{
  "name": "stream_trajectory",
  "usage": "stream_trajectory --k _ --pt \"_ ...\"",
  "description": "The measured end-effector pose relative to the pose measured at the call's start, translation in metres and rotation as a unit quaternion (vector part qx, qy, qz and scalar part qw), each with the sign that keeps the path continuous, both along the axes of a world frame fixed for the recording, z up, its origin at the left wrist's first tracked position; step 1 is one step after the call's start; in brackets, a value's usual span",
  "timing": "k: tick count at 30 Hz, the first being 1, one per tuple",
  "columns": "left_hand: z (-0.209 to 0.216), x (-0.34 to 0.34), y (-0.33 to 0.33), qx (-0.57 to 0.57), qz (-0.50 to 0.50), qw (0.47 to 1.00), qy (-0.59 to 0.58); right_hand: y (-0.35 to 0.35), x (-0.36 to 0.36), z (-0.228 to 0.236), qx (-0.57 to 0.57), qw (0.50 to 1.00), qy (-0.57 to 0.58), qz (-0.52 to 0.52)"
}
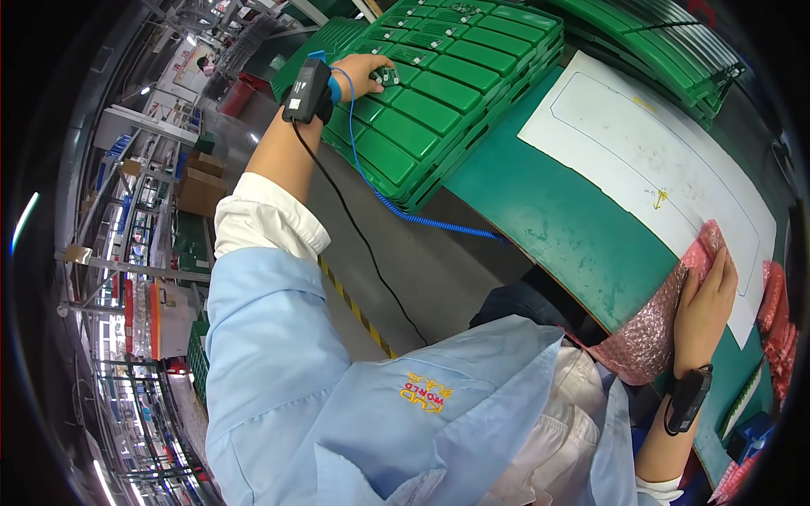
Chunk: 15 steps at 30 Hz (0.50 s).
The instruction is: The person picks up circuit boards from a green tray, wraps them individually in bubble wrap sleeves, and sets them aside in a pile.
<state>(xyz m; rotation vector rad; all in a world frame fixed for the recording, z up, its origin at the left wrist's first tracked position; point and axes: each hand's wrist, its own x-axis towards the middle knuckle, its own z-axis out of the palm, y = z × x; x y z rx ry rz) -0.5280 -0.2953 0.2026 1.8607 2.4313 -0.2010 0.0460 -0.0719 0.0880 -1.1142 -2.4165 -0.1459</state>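
My left hand point(363, 74) reaches far out to a green compartment tray point(434, 99). Its fingers are closed around the edge of a small circuit board point(386, 76) just at the tray's surface. My right hand point(707, 304) rests on a pink bubble-wrap bag point(645, 337), fingers stretched out along it. The bag lies over the near edge of the green-topped table point(557, 223) and hangs partly past it. Several more small circuit boards point(412, 54) sit in the tray's far compartments.
A big white sheet with drawn lines point(620, 143) covers part of the table. Other green trays point(650, 42) stand beyond it. More pink bubble wrap point(778, 312) lies at the right. A coiled blue cord point(422, 221) and a black cable point(359, 228) run from my left wrist.
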Motion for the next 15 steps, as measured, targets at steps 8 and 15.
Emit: stream_trajectory --k 8,15 --pt "0.009 0.020 0.017 0.016 0.031 0.998 0.052 0.001 0.007 0.003 -0.003 1.000 0.005 -0.003" --pt "0.011 0.003 0.028 0.013 0.036 0.993 0.113 0.009 0.006 0.003 -0.008 1.000 0.002 -0.009"
